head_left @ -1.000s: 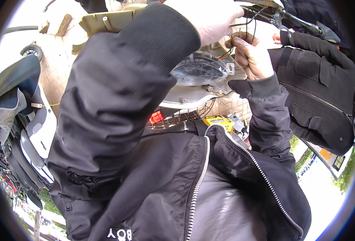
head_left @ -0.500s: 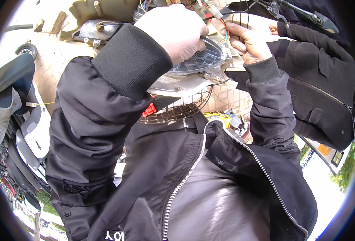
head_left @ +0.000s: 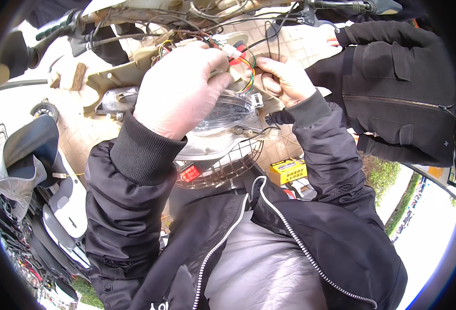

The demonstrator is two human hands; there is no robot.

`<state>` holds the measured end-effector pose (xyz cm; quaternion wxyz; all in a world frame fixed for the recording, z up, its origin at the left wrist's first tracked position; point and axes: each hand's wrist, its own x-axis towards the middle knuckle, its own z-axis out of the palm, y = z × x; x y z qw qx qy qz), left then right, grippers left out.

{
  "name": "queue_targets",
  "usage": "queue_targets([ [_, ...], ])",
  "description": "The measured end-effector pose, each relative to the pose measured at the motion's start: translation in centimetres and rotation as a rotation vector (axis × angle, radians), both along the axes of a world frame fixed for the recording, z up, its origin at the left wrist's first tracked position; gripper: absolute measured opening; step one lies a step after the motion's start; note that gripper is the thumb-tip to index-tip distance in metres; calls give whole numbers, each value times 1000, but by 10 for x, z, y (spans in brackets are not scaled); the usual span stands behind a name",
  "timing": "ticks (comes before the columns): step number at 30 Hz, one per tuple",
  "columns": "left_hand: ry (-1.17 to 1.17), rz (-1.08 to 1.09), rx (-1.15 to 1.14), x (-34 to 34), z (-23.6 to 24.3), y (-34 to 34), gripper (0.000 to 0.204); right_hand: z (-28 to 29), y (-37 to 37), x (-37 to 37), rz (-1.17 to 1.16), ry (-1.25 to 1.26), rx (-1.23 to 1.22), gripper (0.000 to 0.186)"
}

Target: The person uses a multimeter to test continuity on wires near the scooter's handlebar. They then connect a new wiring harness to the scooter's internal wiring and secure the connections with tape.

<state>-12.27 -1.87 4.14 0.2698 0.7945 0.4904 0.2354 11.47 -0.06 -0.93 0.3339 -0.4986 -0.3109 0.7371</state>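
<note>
My left hand [head_left: 179,88] is closed, fingers curled and thumb against the forefinger, just left of a white plastic connector [head_left: 231,50]. What it pinches, if anything, is hidden. My right hand [head_left: 285,80] is closed too, its thumb and fingers bent together beside looping coloured wires [head_left: 252,72]. Thin black cables [head_left: 270,39] run down to it; I cannot make out what lies between its fingertips. Beneath both hands sits an instrument cluster [head_left: 228,114] with a clear cover, in a pale housing. A small white socket [head_left: 258,99] shows at its right edge.
Across the top runs a handlebar [head_left: 336,5] with tangled cables. Below the cluster hangs a wire basket [head_left: 233,168] with a red object [head_left: 190,173], near a yellow box [head_left: 288,170]. A person in a black jacket [head_left: 393,77] stands at right. Parked scooters [head_left: 65,206] line the left.
The view has shifted, so the handlebar and more cables show. Both hands appear further left and lower in the picture. My left hand covers less of the connector area; both stay closed.
</note>
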Motion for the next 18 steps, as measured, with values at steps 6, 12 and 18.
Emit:
queue_targets([
  [6,305,-152,277,18,-12,42,35,4,3,-4,11,-108,54,28],
  [12,253,-160,361,29,-27,53,23,7,11,0,60,-147,76,26],
  [18,204,-140,333,27,-30,52,23,17,9,0,140,-378,322,26],
])
